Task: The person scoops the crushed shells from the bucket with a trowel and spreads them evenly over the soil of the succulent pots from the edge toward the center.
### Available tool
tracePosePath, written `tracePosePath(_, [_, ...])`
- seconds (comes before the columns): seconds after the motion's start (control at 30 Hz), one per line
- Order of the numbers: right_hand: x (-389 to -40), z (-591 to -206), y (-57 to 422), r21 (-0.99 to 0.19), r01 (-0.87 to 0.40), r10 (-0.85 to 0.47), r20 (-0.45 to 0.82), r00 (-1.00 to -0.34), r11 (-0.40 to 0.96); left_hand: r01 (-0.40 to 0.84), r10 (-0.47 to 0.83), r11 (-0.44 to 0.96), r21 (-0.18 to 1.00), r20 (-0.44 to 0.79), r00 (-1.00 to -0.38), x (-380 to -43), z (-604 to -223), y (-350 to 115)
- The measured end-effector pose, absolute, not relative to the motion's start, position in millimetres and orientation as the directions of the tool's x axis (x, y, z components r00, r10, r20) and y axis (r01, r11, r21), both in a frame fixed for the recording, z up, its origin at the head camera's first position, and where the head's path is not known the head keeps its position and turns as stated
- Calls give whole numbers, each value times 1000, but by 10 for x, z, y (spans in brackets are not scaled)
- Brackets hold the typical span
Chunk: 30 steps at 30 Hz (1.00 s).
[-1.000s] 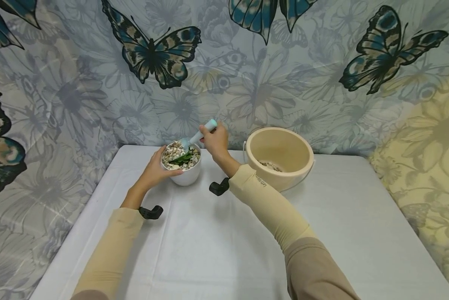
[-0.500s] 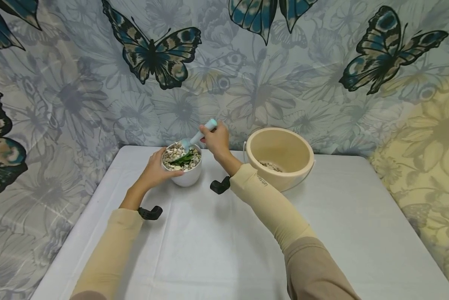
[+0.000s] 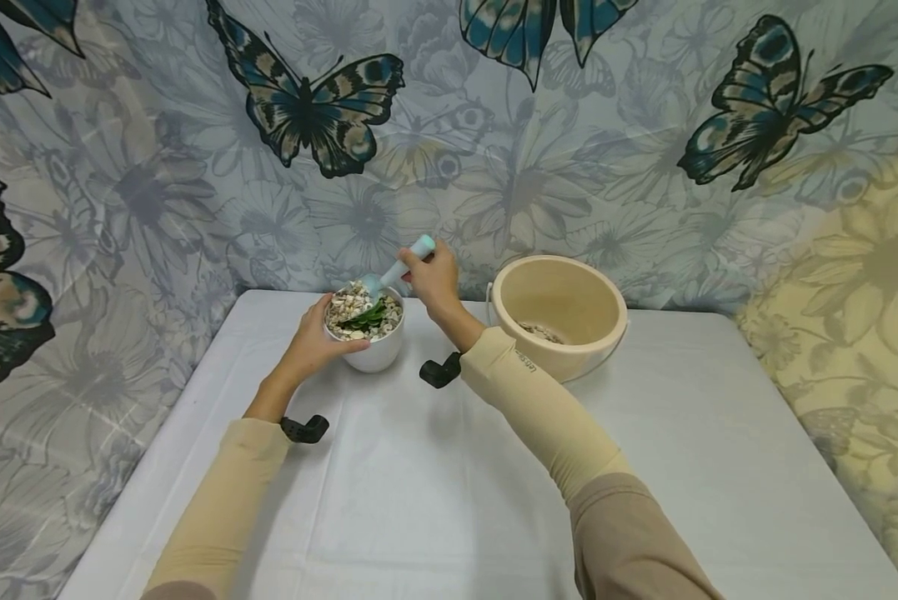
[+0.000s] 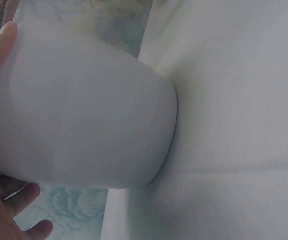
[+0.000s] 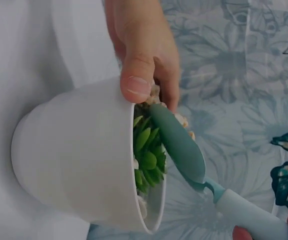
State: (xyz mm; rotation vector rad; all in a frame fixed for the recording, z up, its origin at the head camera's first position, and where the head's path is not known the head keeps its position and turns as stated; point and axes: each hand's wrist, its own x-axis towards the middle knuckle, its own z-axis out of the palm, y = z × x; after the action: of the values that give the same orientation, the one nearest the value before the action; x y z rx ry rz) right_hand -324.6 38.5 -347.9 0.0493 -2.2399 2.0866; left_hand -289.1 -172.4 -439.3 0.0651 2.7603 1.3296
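Note:
A white pot (image 3: 374, 356) stands on the table, filled with pale pebbles (image 3: 348, 307) around a green succulent (image 5: 148, 155). My left hand (image 3: 311, 340) grips the pot at its left side, thumb over the front rim and fingers round the back. In my right hand (image 3: 435, 283) is a light blue trowel (image 3: 402, 268), pinched by its handle. The trowel's blade (image 5: 179, 145) lies at the pot's mouth, over the pebbles beside the plant. In the left wrist view the pot's wall (image 4: 84, 110) fills much of the picture and hides its contents.
A beige bucket (image 3: 561, 296) with a wire handle stands right of the pot, some pebbles (image 3: 542, 333) on its bottom. A white cloth covers the table (image 3: 418, 483). Behind it hangs a butterfly-patterned backdrop (image 3: 418, 167).
The trowel's handle has tipped up very slightly while its blade stays at the pot's mouth. Both hands keep nearly the same place.

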Motion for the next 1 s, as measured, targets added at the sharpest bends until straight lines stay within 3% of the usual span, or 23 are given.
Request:
tracePosePath(0.37, [-3265,-3479,386,-990,-99,18,102,-995,97,38,100,694,719,-44,-994,-2898,-4337,-1748])
tracePosePath(0.67, [-3267,-3527,391,-990,-97,26,101,-995,106,13,106,658,753,-75,-992,-2917,-4363,-1761])
tracePosePath(1.0, [-3276,-3607,416,-991,-135,28,135,-990,7,6,83,616,787,-58,-995,-2919,-4430,-1746])
